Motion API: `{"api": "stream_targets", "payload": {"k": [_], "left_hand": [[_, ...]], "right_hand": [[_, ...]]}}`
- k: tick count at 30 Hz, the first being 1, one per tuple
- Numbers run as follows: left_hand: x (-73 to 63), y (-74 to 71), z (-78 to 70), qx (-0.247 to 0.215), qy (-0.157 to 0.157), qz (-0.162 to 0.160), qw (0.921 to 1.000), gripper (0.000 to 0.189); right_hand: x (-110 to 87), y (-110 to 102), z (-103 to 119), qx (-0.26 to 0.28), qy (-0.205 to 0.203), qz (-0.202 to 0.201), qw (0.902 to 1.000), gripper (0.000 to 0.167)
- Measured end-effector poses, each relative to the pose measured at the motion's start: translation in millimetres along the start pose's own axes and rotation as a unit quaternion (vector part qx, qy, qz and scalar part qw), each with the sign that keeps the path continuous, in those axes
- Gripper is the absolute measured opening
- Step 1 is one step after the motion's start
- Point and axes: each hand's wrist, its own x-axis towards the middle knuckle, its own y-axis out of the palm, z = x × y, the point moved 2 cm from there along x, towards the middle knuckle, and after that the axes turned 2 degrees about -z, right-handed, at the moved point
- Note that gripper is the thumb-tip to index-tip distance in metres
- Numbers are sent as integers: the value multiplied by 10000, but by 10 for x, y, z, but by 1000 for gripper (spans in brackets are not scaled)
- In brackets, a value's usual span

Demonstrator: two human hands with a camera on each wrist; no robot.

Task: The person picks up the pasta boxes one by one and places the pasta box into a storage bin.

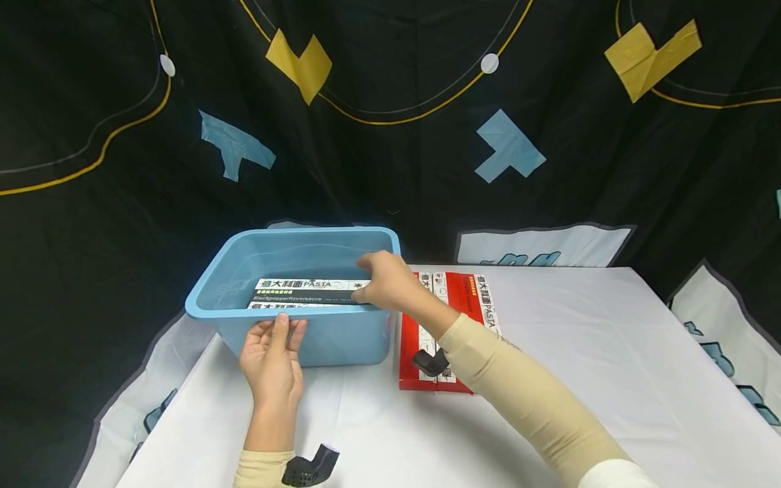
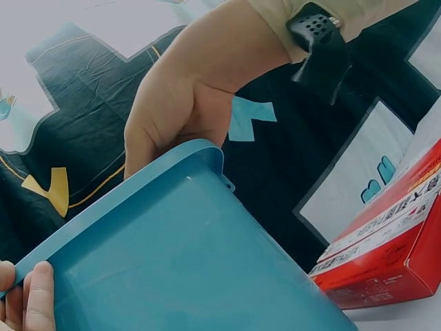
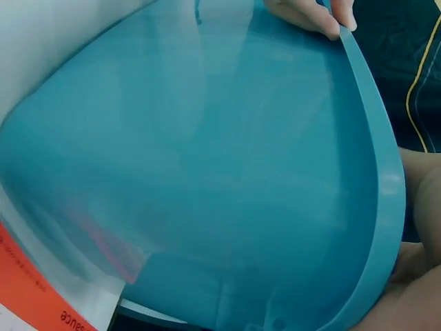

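Note:
A light blue plastic bin (image 1: 360, 339) stands on the table. My left hand (image 1: 272, 362) grips its near rim, thumb over the edge and fingers outside, as the right wrist view also shows. Inside lies a black and white pasta box (image 1: 305, 295) lettered "PASTA" and "Blackpepperflavorsauce", with another white-edged strip in front of it. My right hand (image 1: 390, 281) reaches over the bin's right side and holds that box's right end, thumb on its near side; the other fingertips are hidden. In the left wrist view the right hand (image 2: 180, 114) dips behind the rim.
Red and white pasta boxes (image 1: 407, 366) lie side by side on the white-covered table (image 1: 567, 352), just right of the bin, under my right forearm. A black curtain (image 1: 390, 183) with yellow and blue tape pieces hangs behind the table.

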Motion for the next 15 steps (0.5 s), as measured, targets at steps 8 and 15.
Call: {"api": "stream_targets", "payload": {"k": [8,15], "left_hand": [[0,1,14,138,12,18,9999,27],[11,-10,6,119,-35,-27,9999,29]], "right_hand": [[-214,-85,-185,1284,-258,-353,9908,55],[-508,-243,-393,1911,-114,-753,9786,54]]}}
